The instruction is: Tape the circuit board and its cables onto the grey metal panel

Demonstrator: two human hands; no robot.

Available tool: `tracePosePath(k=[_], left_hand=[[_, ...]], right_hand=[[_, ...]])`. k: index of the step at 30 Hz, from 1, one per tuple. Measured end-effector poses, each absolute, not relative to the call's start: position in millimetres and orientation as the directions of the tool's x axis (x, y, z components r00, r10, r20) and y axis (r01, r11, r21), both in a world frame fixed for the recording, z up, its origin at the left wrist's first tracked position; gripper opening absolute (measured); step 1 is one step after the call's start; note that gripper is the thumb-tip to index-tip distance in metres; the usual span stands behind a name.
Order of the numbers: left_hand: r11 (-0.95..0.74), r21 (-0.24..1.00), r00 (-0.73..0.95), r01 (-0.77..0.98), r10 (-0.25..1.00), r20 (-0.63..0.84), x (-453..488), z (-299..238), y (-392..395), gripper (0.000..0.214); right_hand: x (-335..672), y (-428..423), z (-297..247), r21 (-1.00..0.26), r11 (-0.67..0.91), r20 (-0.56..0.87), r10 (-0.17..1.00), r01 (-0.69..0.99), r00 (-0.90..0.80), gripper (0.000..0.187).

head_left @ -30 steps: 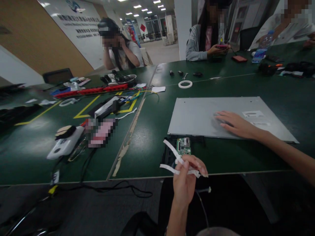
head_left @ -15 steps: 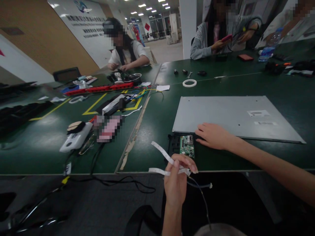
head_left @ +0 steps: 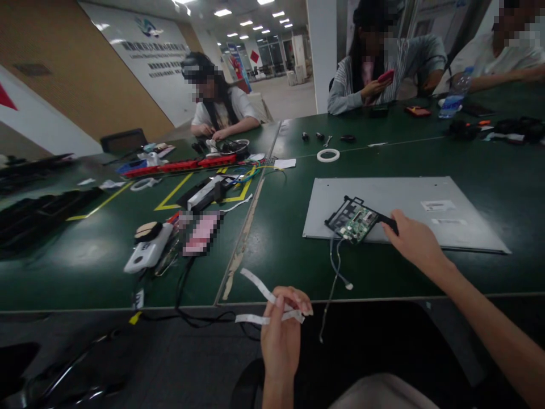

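Observation:
My left hand (head_left: 283, 324) is closed on white tape strips (head_left: 258, 285) just off the table's front edge; two ends stick out to the left. My right hand (head_left: 419, 244) pinches the black end of a bracket (head_left: 387, 223) that carries a green circuit board (head_left: 357, 221). The board is tilted over the front part of a flat silver panel (head_left: 383, 190); whether it touches the panel I cannot tell. Thin cables (head_left: 334, 278) with a small white connector (head_left: 349, 286) hang from the board past the table edge. Labels (head_left: 438, 206) show on the panel's right side.
Behind the panel lie a tape roll (head_left: 328, 155), a small wrench (head_left: 327, 141) and small dark parts. To the left are a phone-like pink item (head_left: 203, 234), a white device (head_left: 149, 250) and a red power strip (head_left: 181, 165). Several people sit across the green table (head_left: 272, 227).
My right hand has lifted the bracket with the circuit board off the table and brought it over the panel's front. The tape strips stay in my left hand, now clear of the cables.

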State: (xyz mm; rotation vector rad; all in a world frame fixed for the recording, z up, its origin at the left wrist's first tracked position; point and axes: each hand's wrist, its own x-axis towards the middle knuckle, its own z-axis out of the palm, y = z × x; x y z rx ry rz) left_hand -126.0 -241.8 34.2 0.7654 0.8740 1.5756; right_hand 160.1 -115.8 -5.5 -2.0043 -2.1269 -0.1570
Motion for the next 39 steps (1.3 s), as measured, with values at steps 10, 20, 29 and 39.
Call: tracePosePath(k=[10,20,29,39], left_hand=[[0.054,0.929,-0.262,-0.366,0.952,-0.159,-150.2,35.5,-255.7,0.028],[0.127,0.939,-0.422,-0.319,0.868,-0.261,-169.5,27.6,-272.7,0.037],[0.113,0.952,-0.289,-0.283,0.937,-0.198,-168.6,23.8,-238.1,0.035],[0.044,0.93,0.071,-0.364,0.997,-0.019,-109.9,41.7,-160.9,0.026]], right_hand=[[187.3,-109.2,-15.9,-0.217,-0.371,0.118,0.908,0.903,0.401,0.054],[202.6,-195.4,-15.8,-0.458,-0.173,0.104,0.964,0.872,0.246,0.054],[236.0,-290.6,-42.0,-0.679,-0.136,0.114,0.951,0.722,0.287,0.045],[215.3,-137.4,-30.7,-0.476,0.287,0.479,0.878,0.831,-0.028,0.042]])
